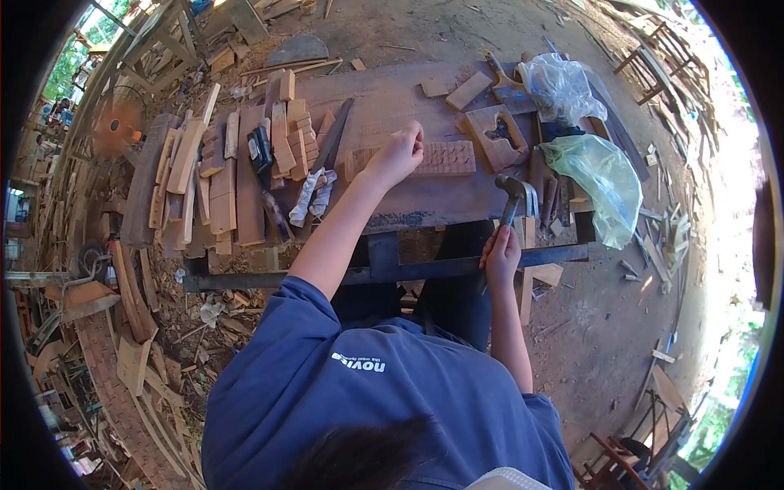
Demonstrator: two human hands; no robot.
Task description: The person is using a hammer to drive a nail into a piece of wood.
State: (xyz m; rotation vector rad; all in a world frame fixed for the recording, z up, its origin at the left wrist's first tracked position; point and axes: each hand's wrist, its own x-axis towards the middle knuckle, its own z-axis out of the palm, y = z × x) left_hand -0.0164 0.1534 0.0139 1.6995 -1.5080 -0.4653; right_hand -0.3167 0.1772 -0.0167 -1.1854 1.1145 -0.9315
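My left hand (398,153) is closed above a reddish wooden block (445,159) with rows of small marks or pieces along its top. What those fingers hold, if anything, is hidden. The block lies flat across the middle of the plank worktable (400,90). My right hand (501,255) is wrapped round the handle of a claw hammer (518,190), at the table's near edge. The hammer's metal head points up and away from me, right of the block and apart from it.
Left of the block lie a handsaw (333,140) with a wrapped handle, a black-and-brown tool (261,155) and several wood offcuts (222,196). To the right are a hollowed wooden piece (496,139), a paintbrush (508,84), a clear plastic bag (562,86) and a greenish bag (600,184).
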